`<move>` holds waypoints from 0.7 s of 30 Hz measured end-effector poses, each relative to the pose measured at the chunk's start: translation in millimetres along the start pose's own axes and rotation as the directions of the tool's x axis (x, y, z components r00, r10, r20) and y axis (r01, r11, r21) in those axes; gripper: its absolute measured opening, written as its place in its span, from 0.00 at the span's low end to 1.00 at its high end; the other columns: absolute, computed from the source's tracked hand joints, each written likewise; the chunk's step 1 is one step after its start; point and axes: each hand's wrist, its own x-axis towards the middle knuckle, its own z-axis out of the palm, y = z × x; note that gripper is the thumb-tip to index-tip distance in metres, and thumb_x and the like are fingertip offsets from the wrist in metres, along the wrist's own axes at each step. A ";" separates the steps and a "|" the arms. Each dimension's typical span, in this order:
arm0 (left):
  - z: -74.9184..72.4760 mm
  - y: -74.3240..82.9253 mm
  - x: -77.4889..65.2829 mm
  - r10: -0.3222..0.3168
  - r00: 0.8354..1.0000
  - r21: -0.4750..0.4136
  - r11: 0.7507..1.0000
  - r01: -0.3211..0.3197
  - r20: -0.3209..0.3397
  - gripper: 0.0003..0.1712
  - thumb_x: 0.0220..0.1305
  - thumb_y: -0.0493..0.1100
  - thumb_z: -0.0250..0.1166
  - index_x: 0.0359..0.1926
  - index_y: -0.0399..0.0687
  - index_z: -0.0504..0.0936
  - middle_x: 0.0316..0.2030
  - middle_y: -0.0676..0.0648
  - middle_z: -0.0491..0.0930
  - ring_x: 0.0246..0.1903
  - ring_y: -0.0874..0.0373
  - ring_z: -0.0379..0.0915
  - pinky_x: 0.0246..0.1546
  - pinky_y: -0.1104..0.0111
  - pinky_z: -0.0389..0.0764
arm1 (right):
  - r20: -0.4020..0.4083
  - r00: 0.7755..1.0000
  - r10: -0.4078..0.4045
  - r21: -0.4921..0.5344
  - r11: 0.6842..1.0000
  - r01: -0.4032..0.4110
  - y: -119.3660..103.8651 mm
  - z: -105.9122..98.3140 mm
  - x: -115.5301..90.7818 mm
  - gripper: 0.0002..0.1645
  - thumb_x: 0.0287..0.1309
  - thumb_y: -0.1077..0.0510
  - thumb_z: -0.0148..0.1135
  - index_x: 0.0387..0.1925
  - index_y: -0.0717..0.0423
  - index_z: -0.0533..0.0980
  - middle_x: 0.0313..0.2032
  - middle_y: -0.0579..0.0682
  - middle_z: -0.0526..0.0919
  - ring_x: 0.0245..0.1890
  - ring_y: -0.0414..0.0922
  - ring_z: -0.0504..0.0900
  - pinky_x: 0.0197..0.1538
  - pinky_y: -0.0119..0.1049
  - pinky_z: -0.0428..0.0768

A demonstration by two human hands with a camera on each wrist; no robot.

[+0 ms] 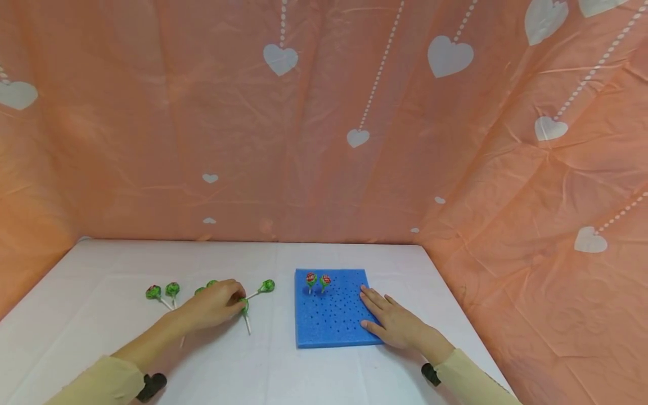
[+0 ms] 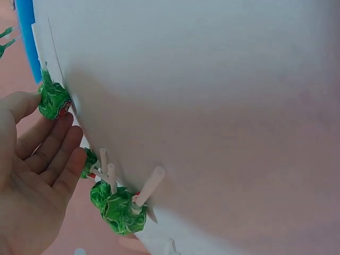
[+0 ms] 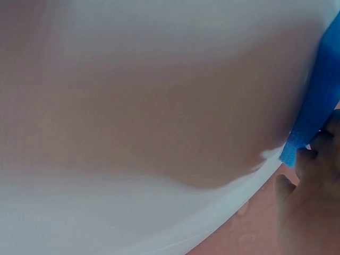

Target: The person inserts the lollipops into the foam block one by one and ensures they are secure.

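Note:
My left hand point(image 1: 217, 302) pinches the green-wrapped head of a lollipop point(image 2: 52, 100) between thumb and fingertips. The white stick of this lollipop points toward the near side in the head view. Just beyond the fingers lies another green lollipop point(image 1: 267, 286). My right hand point(image 1: 397, 325) rests with fingers spread on the right edge of a blue foam block point(image 1: 324, 332) dotted with small holes. Two lollipops stand upright in the block near its far left corner, one on the left point(image 1: 311, 278) and one beside it point(image 1: 325, 280).
More green lollipops lie on the white table point(image 1: 273, 371) left of the block, such as one at the far left point(image 1: 153, 292) and its neighbour point(image 1: 172, 289). Others are partly hidden behind the left hand. An orange curtain point(image 1: 314, 185) with white hearts hangs behind the table.

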 end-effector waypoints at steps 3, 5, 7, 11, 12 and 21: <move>0.6 1.7 0.5 -0.010 1.000 0.000 1.000 0.010 -0.002 0.05 0.67 0.40 0.70 0.41 0.44 0.85 0.35 0.56 0.80 0.35 0.63 0.75 0.39 0.64 0.82 | 0.001 1.000 0.000 0.008 1.000 0.000 0.1 0.0 0.0 0.46 0.78 0.34 0.44 0.81 0.59 0.52 0.82 0.55 0.49 0.81 0.56 0.51 0.79 0.58 0.55; 0.8 2.8 1.1 -0.018 1.000 -0.005 1.000 0.018 0.000 0.05 0.67 0.40 0.70 0.41 0.44 0.85 0.35 0.56 0.80 0.35 0.63 0.74 0.39 0.64 0.82 | 0.003 1.000 0.001 0.013 1.000 -0.001 0.1 -0.3 0.0 0.46 0.78 0.34 0.44 0.81 0.60 0.52 0.82 0.56 0.49 0.81 0.56 0.50 0.79 0.58 0.54; 0.7 4.2 1.3 -0.028 1.000 -0.015 1.000 0.028 0.001 0.05 0.67 0.40 0.70 0.41 0.44 0.85 0.35 0.56 0.80 0.35 0.63 0.74 0.38 0.65 0.81 | 0.003 1.000 -0.001 0.020 1.000 0.001 -0.3 -0.9 -0.2 0.46 0.78 0.34 0.44 0.81 0.60 0.52 0.82 0.56 0.49 0.81 0.56 0.50 0.79 0.59 0.54; 0.5 4.8 1.3 -0.020 1.000 -0.034 0.999 0.020 -0.002 0.05 0.66 0.39 0.70 0.41 0.43 0.84 0.33 0.56 0.79 0.33 0.64 0.72 0.35 0.67 0.79 | 0.000 1.000 0.000 0.018 1.000 0.000 -0.4 -0.6 -0.2 0.47 0.78 0.33 0.44 0.81 0.60 0.52 0.82 0.56 0.49 0.81 0.56 0.51 0.79 0.59 0.54; 0.6 4.9 1.2 -0.019 1.000 -0.042 0.999 0.019 -0.004 0.05 0.65 0.38 0.70 0.41 0.43 0.84 0.32 0.56 0.78 0.32 0.64 0.71 0.35 0.68 0.79 | -0.003 1.000 -0.001 0.018 1.000 0.001 -0.3 -0.4 -0.3 0.47 0.78 0.33 0.44 0.81 0.60 0.53 0.82 0.56 0.49 0.81 0.56 0.51 0.79 0.59 0.54; 4.3 0.7 0.4 -0.019 1.000 -0.107 0.994 0.018 -0.009 0.07 0.64 0.37 0.71 0.42 0.41 0.84 0.32 0.55 0.78 0.31 0.65 0.72 0.32 0.70 0.79 | -0.002 1.000 0.003 0.007 1.000 -0.003 1.8 2.3 0.9 0.47 0.78 0.33 0.44 0.82 0.58 0.52 0.83 0.54 0.48 0.81 0.54 0.50 0.79 0.57 0.54</move>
